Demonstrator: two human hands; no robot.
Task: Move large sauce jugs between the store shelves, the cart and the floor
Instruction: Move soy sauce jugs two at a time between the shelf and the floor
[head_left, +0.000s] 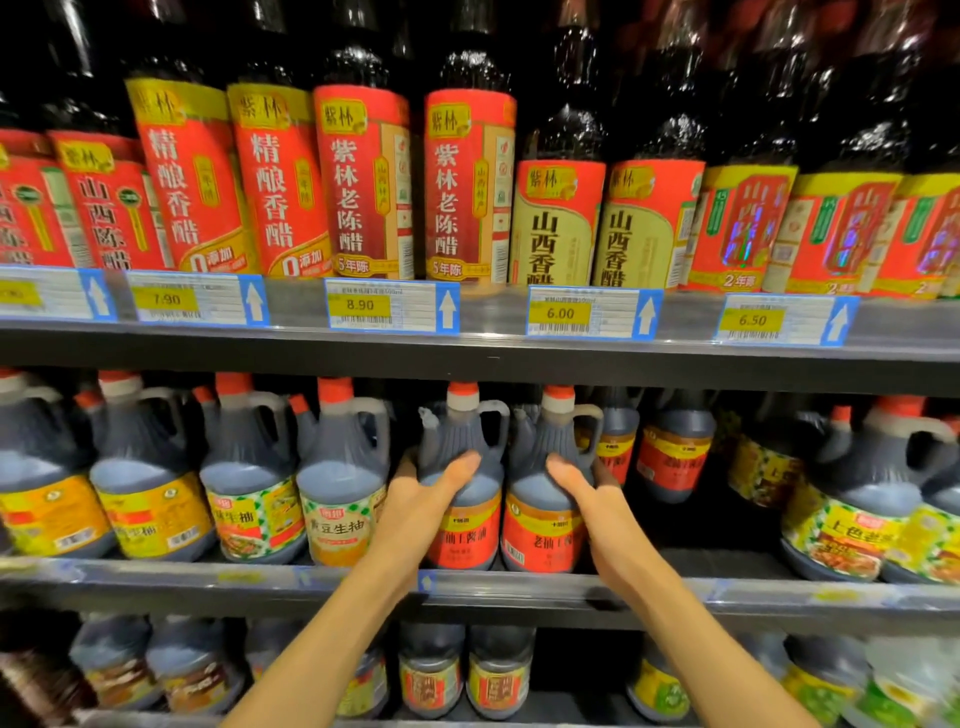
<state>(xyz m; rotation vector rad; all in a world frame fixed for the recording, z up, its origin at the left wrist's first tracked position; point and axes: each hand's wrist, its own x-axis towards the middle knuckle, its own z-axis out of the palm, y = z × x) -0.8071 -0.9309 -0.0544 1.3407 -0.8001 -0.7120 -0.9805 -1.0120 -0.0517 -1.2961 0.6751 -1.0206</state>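
Two clear plastic jugs with red caps, looped handles and red-orange labels stand side by side at the front edge of the grey metal middle shelf (519, 584), both filled nearly to the neck with dark sauce. The left hand (423, 499) curls round the shoulder of the left red-label jug (462, 499), thumb across its front. The right hand (589, 501) wraps the right red-label jug (545, 499) likewise. Left of them stand yellow-and-green-labelled jugs (340, 499) of the same dark liquid. On the upper shelf (493, 353) tall red-labelled dark bottles (363, 176) line up behind price tags (382, 306).
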